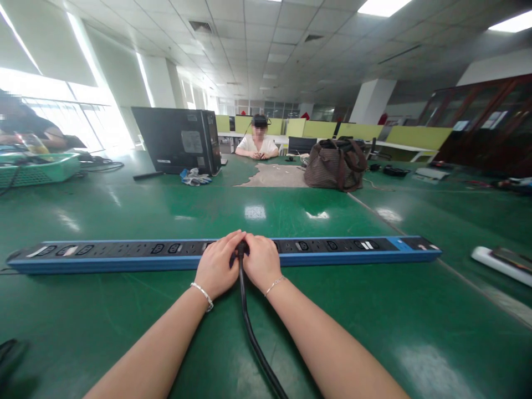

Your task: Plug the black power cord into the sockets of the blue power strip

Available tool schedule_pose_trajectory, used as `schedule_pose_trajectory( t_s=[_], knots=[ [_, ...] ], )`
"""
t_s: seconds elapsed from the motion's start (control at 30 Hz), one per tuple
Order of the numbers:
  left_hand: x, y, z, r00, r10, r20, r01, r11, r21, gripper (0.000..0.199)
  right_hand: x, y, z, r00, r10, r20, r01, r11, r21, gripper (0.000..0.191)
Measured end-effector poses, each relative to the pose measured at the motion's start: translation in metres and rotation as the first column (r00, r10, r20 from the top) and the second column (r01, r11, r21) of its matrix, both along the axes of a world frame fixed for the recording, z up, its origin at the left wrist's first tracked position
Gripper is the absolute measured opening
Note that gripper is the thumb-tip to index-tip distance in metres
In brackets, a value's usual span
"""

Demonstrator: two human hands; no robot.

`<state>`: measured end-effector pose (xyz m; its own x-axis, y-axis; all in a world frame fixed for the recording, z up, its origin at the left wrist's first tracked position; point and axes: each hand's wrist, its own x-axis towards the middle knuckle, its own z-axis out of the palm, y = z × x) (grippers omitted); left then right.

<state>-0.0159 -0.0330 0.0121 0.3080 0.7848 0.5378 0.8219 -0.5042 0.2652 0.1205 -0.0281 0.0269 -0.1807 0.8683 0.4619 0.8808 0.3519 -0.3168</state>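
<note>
A long blue and black power strip (137, 249) lies across the green table, with rows of sockets along its top. Both hands meet at its middle. My left hand (220, 263) and my right hand (261, 260) are closed around a black plug (241, 247) from either side, their fingertips nearly touching. The plug is at the strip's sockets, but the fingers hide how far it sits in one. Its thick black cord (249, 330) runs down between my forearms toward the front edge of the view.
Toward the back stand a black computer case (178, 141), gloves (194, 177) and a brown bag (336, 165). A green basket (54, 170) is at left, a white strip-shaped object (501, 263) at right. One person (257, 144) sits opposite; another (29, 124) is far left.
</note>
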Motion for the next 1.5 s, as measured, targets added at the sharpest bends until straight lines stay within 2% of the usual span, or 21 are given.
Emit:
schedule_pose_trajectory(
  t_s=[0.1,0.23,0.37,0.5,0.73,0.87,1.0,1.2,1.5],
  knots=[
    [-0.001,-0.001,-0.001,0.998,-0.068,-0.004,0.068,0.997,0.031,0.057,0.004,0.001,-0.002,0.998,0.055,0.008,-0.055,0.998,-0.007,0.020],
    [0.001,-0.002,-0.001,0.991,-0.122,-0.060,0.124,0.992,0.032,0.050,0.024,-0.007,-0.013,0.987,0.157,0.045,-0.159,0.987,0.022,0.039],
    [0.004,0.001,-0.001,0.994,-0.094,-0.046,0.097,0.993,0.061,0.037,0.055,-0.020,-0.026,0.972,0.199,0.127,-0.209,0.976,0.067,0.047],
    [0.007,0.003,-0.001,0.998,-0.041,-0.053,0.048,0.990,0.131,0.030,0.074,-0.025,-0.030,0.982,0.150,0.116,-0.160,0.984,0.081,0.044],
    [0.011,0.002,0.003,0.990,-0.022,-0.136,0.055,0.968,0.243,0.026,0.064,-0.021,-0.032,0.993,0.091,0.078,-0.099,0.989,0.112,0.041],
    [0.010,0.006,0.000,0.991,-0.020,-0.132,0.055,0.962,0.267,0.026,0.062,-0.019,-0.033,0.995,0.083,0.059,-0.090,0.987,0.131,0.039],
    [0.008,0.010,-0.002,0.993,-0.039,-0.109,0.064,0.970,0.237,0.027,0.061,-0.018,-0.031,0.995,0.081,0.054,-0.088,0.987,0.132,0.039],
    [0.003,0.015,0.006,0.987,-0.105,-0.120,0.119,0.986,0.114,0.029,0.061,-0.018,-0.029,0.995,0.089,0.035,-0.093,0.989,0.118,0.039],
    [0.003,0.012,0.003,0.985,-0.040,-0.166,0.058,0.993,0.106,0.033,0.061,-0.018,-0.029,0.995,0.103,0.004,-0.102,0.989,0.107,0.038]
  ],
)
